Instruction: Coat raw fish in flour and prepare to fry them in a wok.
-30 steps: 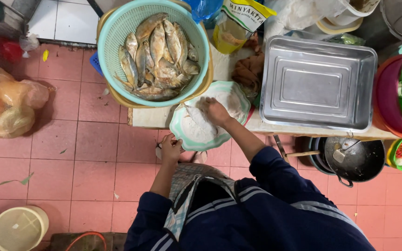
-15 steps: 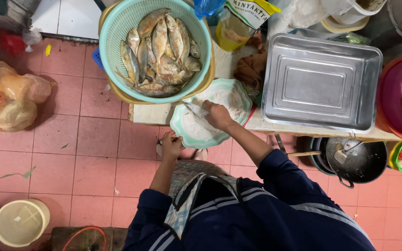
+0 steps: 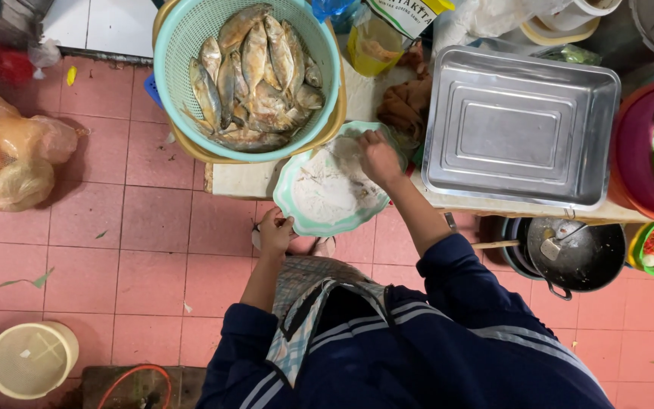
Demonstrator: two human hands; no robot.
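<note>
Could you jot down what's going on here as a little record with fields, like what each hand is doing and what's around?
Left hand: left hand grips the near rim of the pale green plate of white flour.
Right hand: right hand presses into the flour at the plate's far side.
Beside the plate: turquoise plastic basket of whole silver fish; empty rectangular steel tray.
Floor: pink tiles; black wok with a ladle; cream plastic bucket.

Tray (image 3: 520,129) – dull brushed metal; basket (image 3: 183,45) – perforated plastic; fish (image 3: 255,72) – glossy; floor tiles (image 3: 145,227) – matt.
</note>
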